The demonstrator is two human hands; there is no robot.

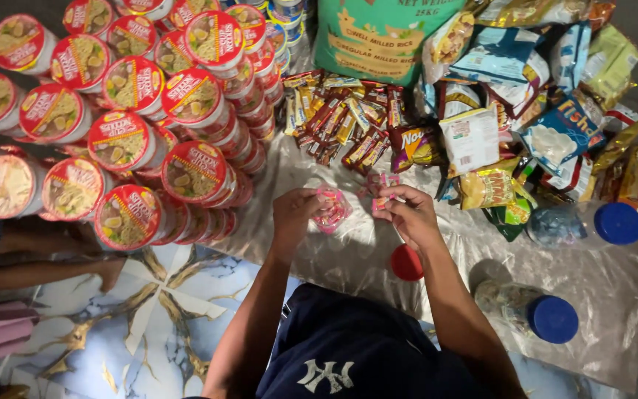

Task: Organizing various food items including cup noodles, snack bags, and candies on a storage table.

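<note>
My left hand (pixel 295 214) pinches a small clear plastic bag (pixel 331 209) filled with pink wrapped candies, held just above the silver sheet. My right hand (pixel 409 216) holds a small pink candy packet (pixel 382 203) between its fingertips, right beside the bag. A few more pink candy packets (pixel 379 180) lie on the sheet just beyond my fingers. Both forearms reach forward from a dark blue cap with a white emblem (pixel 356 355) at the bottom.
Stacked red-lidded cup noodles (pixel 134 111) fill the left. A green rice sack (pixel 378 33) stands at the back, sachet strips (pixel 341 118) before it, snack bags (pixel 526 96) at right. A red lid (pixel 406 262) and blue-lidded jars (pixel 551 318) sit nearby. Another person's limbs (pixel 46 273) lie at left.
</note>
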